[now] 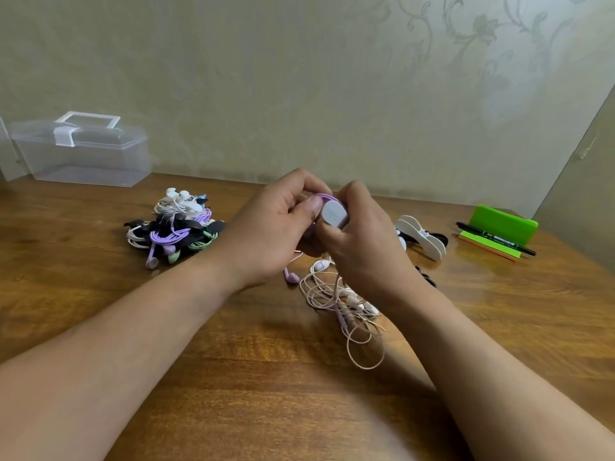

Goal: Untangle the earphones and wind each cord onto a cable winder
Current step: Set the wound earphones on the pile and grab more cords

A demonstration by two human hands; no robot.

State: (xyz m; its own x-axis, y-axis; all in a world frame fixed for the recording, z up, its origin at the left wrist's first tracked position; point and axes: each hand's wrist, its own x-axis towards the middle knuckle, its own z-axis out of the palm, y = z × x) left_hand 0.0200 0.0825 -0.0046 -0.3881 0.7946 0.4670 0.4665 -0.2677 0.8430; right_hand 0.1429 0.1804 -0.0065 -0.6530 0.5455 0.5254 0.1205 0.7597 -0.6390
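both hands are meeting above the middle of the wooden table (233, 377). the right hand (362, 247) is gripping a white cable winder (334, 214), its fingers curling round the far side and its thumb lying under the flat end. the left hand (283, 227) is curling in from the other side, its thumb pressing a purple cord (324, 196) against the winder, where a few turns are showing. the loose end of that cord is hanging below the hands, with a purple earbud (293, 277) dangling just over the table. a tangle of pink and white earphones (342, 304) is lying on the table under the right wrist. a pile of wound earphones (176, 227) is sitting to the left, with a clear plastic box (83, 154) behind it by the wall. a spare white winder (421, 236) is lying to the right, near a black pen (496, 239) and a green block (502, 224).
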